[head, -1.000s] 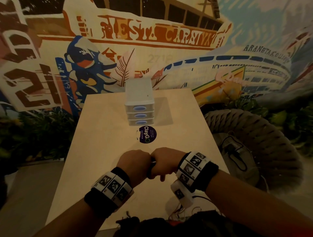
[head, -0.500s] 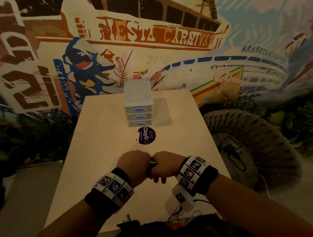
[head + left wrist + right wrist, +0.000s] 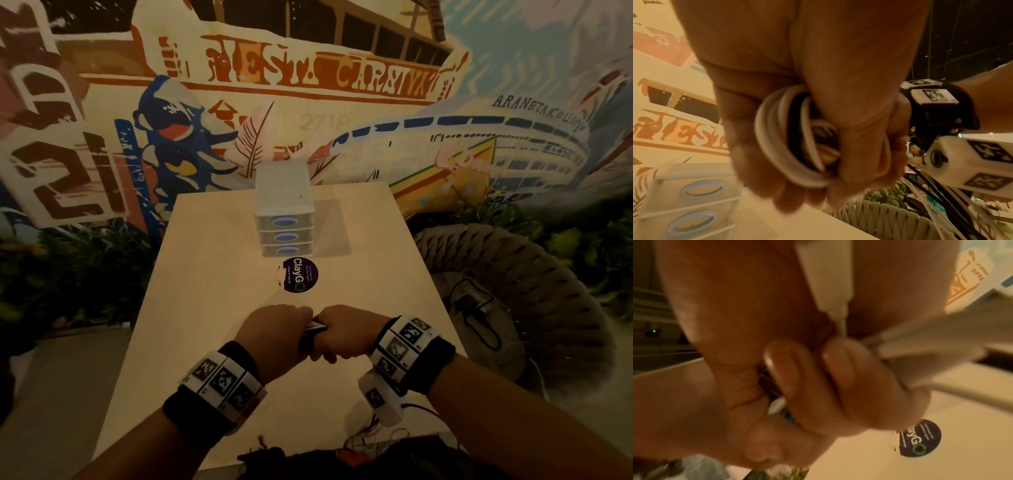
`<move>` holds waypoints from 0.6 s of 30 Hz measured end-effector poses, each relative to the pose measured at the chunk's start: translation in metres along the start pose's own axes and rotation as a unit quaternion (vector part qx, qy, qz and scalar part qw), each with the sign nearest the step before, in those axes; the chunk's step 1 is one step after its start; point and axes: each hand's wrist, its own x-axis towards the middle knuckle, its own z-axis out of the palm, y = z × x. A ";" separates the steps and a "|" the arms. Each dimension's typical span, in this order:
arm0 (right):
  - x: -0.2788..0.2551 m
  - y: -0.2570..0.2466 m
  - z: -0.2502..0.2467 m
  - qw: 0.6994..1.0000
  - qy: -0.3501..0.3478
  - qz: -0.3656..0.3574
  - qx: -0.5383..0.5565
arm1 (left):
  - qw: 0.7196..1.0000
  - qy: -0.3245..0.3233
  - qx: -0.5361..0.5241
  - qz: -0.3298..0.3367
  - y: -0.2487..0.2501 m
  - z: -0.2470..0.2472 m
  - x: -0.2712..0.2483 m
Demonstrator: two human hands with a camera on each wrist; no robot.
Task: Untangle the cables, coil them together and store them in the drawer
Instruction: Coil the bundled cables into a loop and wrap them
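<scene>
Head view: my left hand (image 3: 274,334) and right hand (image 3: 342,337) share one grip on the cables (image 3: 313,329); drawer unit (image 3: 285,209) beyond it, all shut. Left wrist: coil (image 3: 797,138) looks done, fist wrapped tight. Right wrist: fingers (image 3: 838,386) clamped too. Storing's left, I reckon.

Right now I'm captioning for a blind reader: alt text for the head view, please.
Two fists, left hand and right hand, meet over a pale table, gripping coiled cables between them. Beyond stand a closed three-drawer unit and a round sticker.
</scene>
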 end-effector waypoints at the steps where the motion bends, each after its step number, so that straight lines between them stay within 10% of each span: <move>1: -0.003 -0.001 -0.002 1.000 0.006 -0.002 0.012 | 0.999 0.031 -0.019 0.010 -0.001 0.000 -0.002; 10: -0.029 0.005 -0.030 0.922 0.049 -0.105 0.370 | 0.919 0.129 -0.369 0.047 -0.048 -0.027 -0.012; 18: -0.038 -0.036 -0.014 0.907 -0.022 -0.224 0.355 | 0.802 0.083 -0.543 0.235 -0.007 -0.047 -0.019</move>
